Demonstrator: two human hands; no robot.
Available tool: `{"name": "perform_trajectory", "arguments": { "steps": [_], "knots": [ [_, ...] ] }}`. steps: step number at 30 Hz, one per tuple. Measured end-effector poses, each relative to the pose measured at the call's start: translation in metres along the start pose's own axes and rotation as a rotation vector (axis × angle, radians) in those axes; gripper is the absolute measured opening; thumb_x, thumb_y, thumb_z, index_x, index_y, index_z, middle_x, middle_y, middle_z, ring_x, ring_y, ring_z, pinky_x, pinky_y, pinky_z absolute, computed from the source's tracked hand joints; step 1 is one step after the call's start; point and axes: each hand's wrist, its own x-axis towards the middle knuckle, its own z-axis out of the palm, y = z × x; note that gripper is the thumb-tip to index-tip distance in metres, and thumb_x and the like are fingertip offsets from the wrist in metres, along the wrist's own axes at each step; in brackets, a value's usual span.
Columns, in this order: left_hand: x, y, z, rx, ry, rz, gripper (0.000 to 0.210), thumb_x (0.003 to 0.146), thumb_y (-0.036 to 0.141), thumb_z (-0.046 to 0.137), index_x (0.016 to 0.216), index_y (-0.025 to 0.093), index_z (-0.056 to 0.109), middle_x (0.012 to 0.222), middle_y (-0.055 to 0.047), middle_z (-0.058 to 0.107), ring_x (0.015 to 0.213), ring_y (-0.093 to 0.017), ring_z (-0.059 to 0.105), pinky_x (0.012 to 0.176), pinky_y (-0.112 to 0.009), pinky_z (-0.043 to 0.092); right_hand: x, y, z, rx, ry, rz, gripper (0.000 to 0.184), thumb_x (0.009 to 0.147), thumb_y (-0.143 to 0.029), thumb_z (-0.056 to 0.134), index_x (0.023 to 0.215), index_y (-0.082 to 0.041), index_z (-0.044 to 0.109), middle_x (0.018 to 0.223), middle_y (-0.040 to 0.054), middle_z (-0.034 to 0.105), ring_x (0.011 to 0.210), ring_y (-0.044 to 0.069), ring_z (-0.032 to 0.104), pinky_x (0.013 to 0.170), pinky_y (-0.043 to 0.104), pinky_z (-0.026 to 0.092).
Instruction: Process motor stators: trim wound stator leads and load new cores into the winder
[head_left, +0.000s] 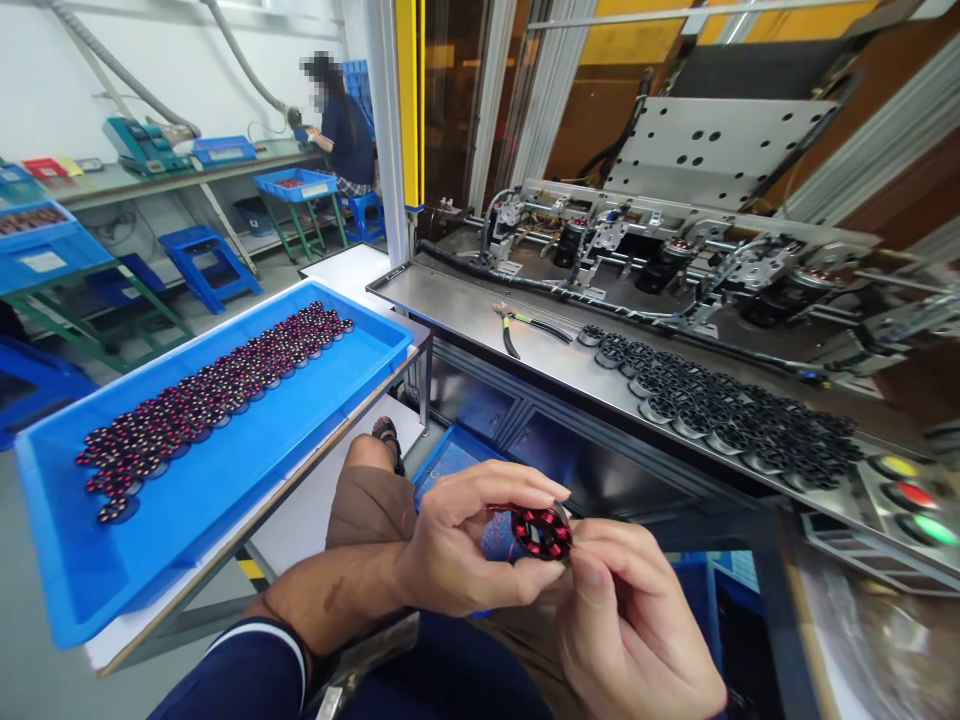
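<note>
My left hand point(472, 545) is closed around a motor stator point(541, 533), a black ring wound with red copper wire, gripped between thumb and fingers above my lap. The wound face is turned towards me. At its right edge, the thumb and forefinger of my right hand point(634, 610) are pinched together. What lies between those fingertips is too small or hidden to make out. On the left, several wound stators point(225, 385) stand in tight rows inside a blue tray point(330, 400). Several bare black-and-grey stator cores point(720, 405) crowd the metal bench point(450, 285) on the right.
Green-handled cutters point(525, 325) lie on the bench. Behind it stands a winding machine point(667, 250). A box with yellow, red and green buttons point(913, 494) sits at far right. Below is a blue bin point(450, 455) with wire scraps. A co-worker point(349, 130) sits at the back.
</note>
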Motion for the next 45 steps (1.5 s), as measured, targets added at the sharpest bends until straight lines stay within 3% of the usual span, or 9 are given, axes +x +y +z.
{"name": "perform_trajectory", "arguments": {
  "steps": [3,9,14,19,29,33,37,42,45],
  "knots": [
    [-0.006,-0.002,0.003,-0.112,0.045,-0.092,0.045,0.070,0.008,0.080,0.111,0.020,0.067,0.112,-0.007,0.072,0.101,-0.016,0.070,0.089,-0.025,0.059,-0.003,0.003,0.010,0.069,0.077,0.029,0.017,0.091,-0.003,0.055,0.092,-0.018,0.061,0.081,0.0015,0.060,0.071,0.013,0.057,0.061,0.026,0.046],
    [-0.010,0.000,-0.004,-0.308,0.023,-0.452,0.052,0.069,0.023,0.087,0.113,0.019,0.060,0.121,-0.010,0.066,0.105,-0.020,0.069,0.092,-0.032,0.057,0.006,0.011,0.009,0.141,0.017,0.042,0.019,0.092,0.000,0.051,0.091,-0.018,0.059,0.081,0.0009,0.058,0.073,0.012,0.055,0.063,0.026,0.044],
    [0.000,0.003,-0.018,-0.325,-0.164,-0.701,0.052,0.076,0.042,0.082,0.113,0.015,0.057,0.090,-0.004,0.067,0.078,-0.012,0.065,0.072,-0.022,0.053,0.016,0.014,0.002,0.136,-0.035,0.004,0.020,0.091,0.001,0.051,0.091,-0.018,0.059,0.081,0.0016,0.058,0.072,0.013,0.056,0.062,0.026,0.045],
    [0.003,-0.002,-0.021,-0.444,-0.222,-0.691,0.036,0.088,0.042,0.069,0.107,0.013,0.058,0.079,-0.004,0.067,0.068,-0.011,0.067,0.058,-0.018,0.052,0.019,0.016,-0.001,0.099,-0.059,0.008,0.018,0.092,-0.002,0.053,0.088,-0.019,0.060,0.078,0.0019,0.059,0.068,0.014,0.057,0.058,0.027,0.046],
    [0.005,-0.013,-0.026,-0.741,-0.258,-0.605,0.028,0.088,0.034,0.070,0.113,0.021,0.066,0.111,-0.008,0.065,0.091,-0.015,0.071,0.071,-0.023,0.059,0.017,0.015,-0.004,0.016,-0.066,0.076,0.017,0.094,-0.007,0.056,0.083,-0.019,0.061,0.074,0.0014,0.060,0.064,0.014,0.058,0.056,0.026,0.047],
    [0.009,-0.009,-0.026,-0.715,-0.199,-0.559,0.021,0.083,0.028,0.076,0.099,0.019,0.065,0.114,-0.008,0.065,0.105,-0.018,0.067,0.089,-0.033,0.056,0.020,0.012,-0.005,0.062,-0.077,0.099,0.017,0.094,-0.008,0.056,0.082,-0.019,0.060,0.071,0.0007,0.058,0.062,0.014,0.057,0.054,0.026,0.047],
    [0.008,-0.006,-0.023,-0.686,-0.095,-0.644,0.048,0.065,0.030,0.091,0.098,0.021,0.057,0.114,-0.006,0.068,0.114,-0.022,0.064,0.097,-0.037,0.051,0.025,0.010,-0.009,0.043,-0.109,0.008,0.018,0.092,-0.005,0.056,0.082,-0.019,0.061,0.070,0.0000,0.060,0.061,0.013,0.059,0.053,0.025,0.047],
    [0.001,-0.009,-0.020,-0.647,-0.378,-0.924,0.049,0.075,0.046,0.081,0.101,0.015,0.053,0.078,-0.003,0.070,0.067,-0.014,0.070,0.058,-0.020,0.051,0.025,0.012,-0.018,-0.033,-0.145,-0.122,0.017,0.089,-0.003,0.056,0.087,-0.019,0.060,0.075,0.0021,0.063,0.066,0.015,0.063,0.054,0.025,0.050],
    [-0.002,-0.011,-0.016,-0.686,-0.381,-0.897,0.043,0.082,0.045,0.075,0.101,0.016,0.050,0.080,-0.004,0.071,0.066,-0.014,0.071,0.055,-0.019,0.052,0.022,0.012,-0.021,-0.058,-0.152,-0.130,0.015,0.089,-0.004,0.057,0.089,-0.019,0.061,0.075,0.0018,0.063,0.065,0.014,0.062,0.054,0.025,0.050]
  ]
}}
